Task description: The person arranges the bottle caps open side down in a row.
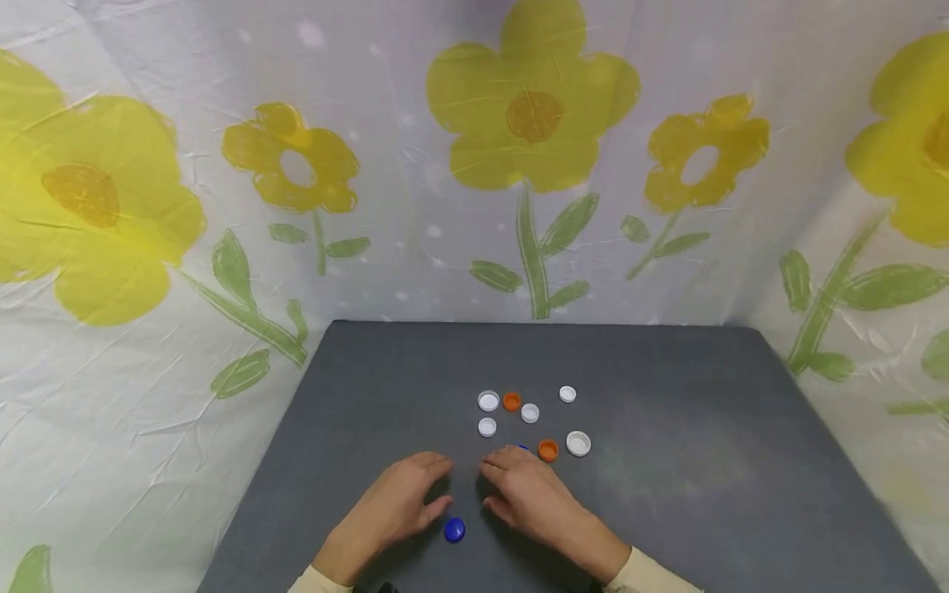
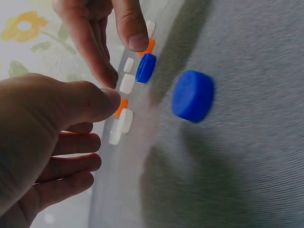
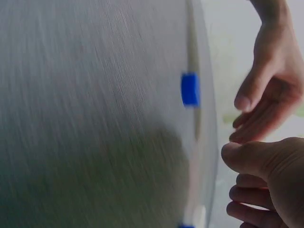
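My left hand (image 1: 404,498) is held over the dark table, fingers loosely bent and nothing between them. Opposite it, my right hand (image 1: 528,494) is held the same way, also without anything in its grasp. A blue bottle cap (image 1: 455,529) lies on the table between the two wrists, close to the left thumb. In the left wrist view this blue cap (image 2: 192,96) stands apart from the fingers. A second blue cap (image 2: 146,68) shows there too; in the head view my right hand hides most of it. Just beyond that hand lies an orange cap (image 1: 548,450).
Farther back lie another orange cap (image 1: 511,401) and several white caps, among them a large one (image 1: 578,443) at the right and one (image 1: 567,394) at the rear. The grey table (image 1: 667,371) ends at a flower-printed curtain (image 1: 415,247).
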